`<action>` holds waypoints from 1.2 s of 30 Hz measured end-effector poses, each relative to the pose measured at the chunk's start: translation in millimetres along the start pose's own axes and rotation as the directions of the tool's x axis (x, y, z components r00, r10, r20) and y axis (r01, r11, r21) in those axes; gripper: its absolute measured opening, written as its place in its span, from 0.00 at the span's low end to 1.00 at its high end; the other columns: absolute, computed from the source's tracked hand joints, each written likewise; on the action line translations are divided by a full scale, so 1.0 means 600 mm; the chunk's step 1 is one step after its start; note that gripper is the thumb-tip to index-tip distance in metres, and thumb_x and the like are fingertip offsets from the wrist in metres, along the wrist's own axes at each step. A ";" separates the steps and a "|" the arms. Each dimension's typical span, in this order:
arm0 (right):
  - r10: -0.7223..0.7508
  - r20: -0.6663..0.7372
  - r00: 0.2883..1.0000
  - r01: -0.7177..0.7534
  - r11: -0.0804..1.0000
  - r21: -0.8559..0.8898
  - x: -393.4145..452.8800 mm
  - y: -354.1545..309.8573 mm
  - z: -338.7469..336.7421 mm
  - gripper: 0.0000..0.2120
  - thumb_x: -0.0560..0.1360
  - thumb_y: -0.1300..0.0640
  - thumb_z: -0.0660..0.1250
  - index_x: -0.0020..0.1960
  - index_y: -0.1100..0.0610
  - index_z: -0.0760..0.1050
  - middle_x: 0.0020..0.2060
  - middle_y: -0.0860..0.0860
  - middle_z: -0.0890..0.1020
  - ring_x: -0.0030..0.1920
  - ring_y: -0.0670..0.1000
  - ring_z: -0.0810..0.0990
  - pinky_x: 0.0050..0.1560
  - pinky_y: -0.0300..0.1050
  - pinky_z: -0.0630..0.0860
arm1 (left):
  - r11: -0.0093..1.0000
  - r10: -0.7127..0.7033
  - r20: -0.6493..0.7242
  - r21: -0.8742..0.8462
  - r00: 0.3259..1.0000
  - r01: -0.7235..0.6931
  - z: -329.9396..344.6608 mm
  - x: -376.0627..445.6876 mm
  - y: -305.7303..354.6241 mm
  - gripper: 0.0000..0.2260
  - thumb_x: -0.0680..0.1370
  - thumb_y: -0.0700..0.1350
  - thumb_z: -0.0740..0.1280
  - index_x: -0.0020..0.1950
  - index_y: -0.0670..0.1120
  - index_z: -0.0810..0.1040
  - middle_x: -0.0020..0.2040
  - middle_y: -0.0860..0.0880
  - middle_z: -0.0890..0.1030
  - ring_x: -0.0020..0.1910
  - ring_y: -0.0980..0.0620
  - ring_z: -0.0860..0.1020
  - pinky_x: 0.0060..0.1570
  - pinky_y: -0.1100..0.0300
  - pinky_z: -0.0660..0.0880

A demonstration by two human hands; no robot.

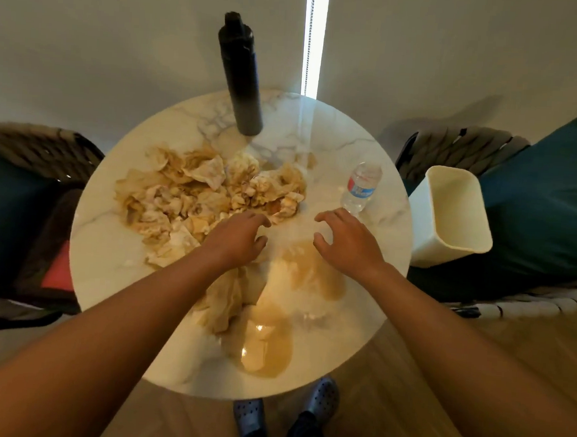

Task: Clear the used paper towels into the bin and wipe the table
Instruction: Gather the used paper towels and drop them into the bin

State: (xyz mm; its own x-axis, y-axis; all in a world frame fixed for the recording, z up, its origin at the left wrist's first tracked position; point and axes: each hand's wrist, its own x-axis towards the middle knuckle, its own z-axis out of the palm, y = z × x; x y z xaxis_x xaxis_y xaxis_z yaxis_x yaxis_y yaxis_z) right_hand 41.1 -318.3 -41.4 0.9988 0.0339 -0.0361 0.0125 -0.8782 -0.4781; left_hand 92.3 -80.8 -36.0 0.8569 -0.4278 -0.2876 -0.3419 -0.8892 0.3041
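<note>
A heap of crumpled, brown-stained paper towels (195,193) covers the left and middle of the round white marble table (108,255). More soaked towel (226,302) lies under my left forearm. Tan puddles (267,347) spread over the near half of the table. My left hand (237,237) hovers at the near right edge of the heap, fingers loosely curled, holding nothing. My right hand (346,243) hangs over the bare tabletop beside a puddle, fingers spread and bent, empty. The white bin (454,220) stands on a seat just right of the table.
A tall black flask (242,79) stands at the table's far edge. A small clear water bottle (362,187) stands just beyond my right hand. Dark teal chairs flank the table on the left (10,210) and right (549,198). My feet (283,415) are under the near edge.
</note>
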 end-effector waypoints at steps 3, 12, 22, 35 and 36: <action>-0.007 0.047 0.999 0.007 1.000 -0.002 0.027 -0.021 0.021 0.19 0.76 0.49 0.67 0.66 0.51 0.75 0.62 0.50 0.76 0.58 0.57 0.79 0.55 0.53 0.77 | 0.998 -0.054 0.012 0.009 0.998 0.054 0.003 -0.003 -0.032 0.18 0.80 0.52 0.66 0.69 0.53 0.71 0.68 0.50 0.73 0.67 0.47 0.71 0.61 0.48 0.73; 0.030 0.072 0.997 -0.031 0.999 0.013 0.111 -0.047 0.077 0.29 0.77 0.54 0.67 0.75 0.49 0.63 0.72 0.53 0.64 0.61 0.60 0.76 0.54 0.54 0.78 | 0.997 -0.038 0.102 0.069 0.994 0.031 0.025 0.022 -0.054 0.28 0.77 0.54 0.67 0.76 0.56 0.65 0.70 0.50 0.73 0.69 0.47 0.69 0.62 0.50 0.71; -0.007 0.041 0.999 0.004 0.997 0.072 0.157 -0.043 0.125 0.11 0.74 0.58 0.74 0.53 0.54 0.74 0.64 0.54 0.68 0.57 0.58 0.76 0.51 0.49 0.78 | 0.983 0.027 0.077 0.178 0.997 -0.041 0.039 0.052 -0.059 0.24 0.74 0.62 0.64 0.69 0.58 0.70 0.60 0.54 0.78 0.63 0.49 0.72 0.66 0.46 0.57; -0.118 -0.081 0.990 0.126 0.986 0.106 0.125 -0.028 0.089 0.10 0.72 0.57 0.73 0.51 0.58 0.77 0.57 0.54 0.74 0.46 0.57 0.79 0.44 0.51 0.80 | 0.995 0.016 -0.018 -0.094 1.000 -0.017 -0.002 0.056 -0.043 0.19 0.75 0.57 0.66 0.64 0.54 0.74 0.57 0.51 0.77 0.55 0.50 0.77 0.55 0.51 0.75; -0.120 -0.085 0.989 0.130 0.985 0.113 0.121 -0.027 0.083 0.10 0.72 0.58 0.73 0.51 0.58 0.77 0.55 0.54 0.74 0.46 0.57 0.79 0.44 0.52 0.80 | 0.992 0.014 -0.010 -0.123 1.000 -0.015 -0.006 0.057 -0.041 0.19 0.75 0.56 0.68 0.64 0.53 0.74 0.57 0.51 0.76 0.55 0.50 0.76 0.53 0.51 0.76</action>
State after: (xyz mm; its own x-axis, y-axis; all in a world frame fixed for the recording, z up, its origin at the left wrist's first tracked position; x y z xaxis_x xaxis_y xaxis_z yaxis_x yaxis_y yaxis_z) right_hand 110.7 -277.7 -79.9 0.9904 0.0985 0.0968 0.1364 -0.8067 -0.5750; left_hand 131.4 -73.1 -50.3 0.8557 -0.4389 -0.2742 -0.3050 -0.8558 0.4178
